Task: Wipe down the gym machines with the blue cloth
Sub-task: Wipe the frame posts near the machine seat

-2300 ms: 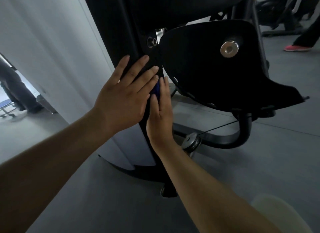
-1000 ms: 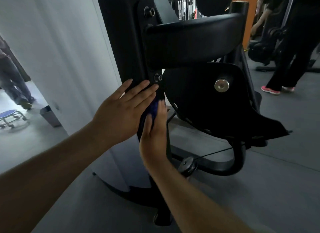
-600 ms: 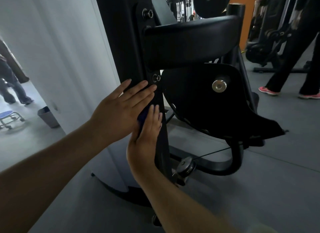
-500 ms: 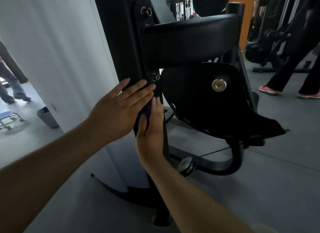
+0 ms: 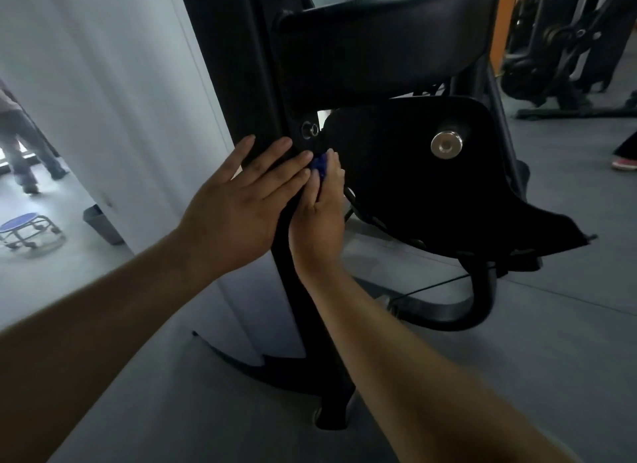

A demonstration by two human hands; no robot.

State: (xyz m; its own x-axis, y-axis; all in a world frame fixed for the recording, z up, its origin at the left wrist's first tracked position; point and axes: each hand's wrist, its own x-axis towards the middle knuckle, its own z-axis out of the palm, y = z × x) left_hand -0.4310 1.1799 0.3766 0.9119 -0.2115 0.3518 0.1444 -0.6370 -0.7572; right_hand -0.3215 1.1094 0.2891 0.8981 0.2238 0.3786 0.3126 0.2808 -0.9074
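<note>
No legible text, label, brand, number or sign is found. Nothing readable shows on the machine frame [image 5: 241, 83] under your fingers [image 5: 269, 156], the pad [image 5: 379, 42] above them, or the plate [image 5: 413, 193] to their right.

Gym. Black machine [image 5: 241, 49] up close: padded rest [image 5: 379, 38], steel frame, thin cable [image 5: 434, 285] running to curved base tube [image 5: 482, 300]. Grey rubber floor [image 5: 551, 359]. More black machines [image 5: 558, 49] back right, beside orange wall [image 5: 499, 25]. Pink trainer [image 5: 624, 162] at right edge. Left, past white wall [image 5: 120, 83]: brighter room, low blue stool [image 5: 24, 228].
</note>
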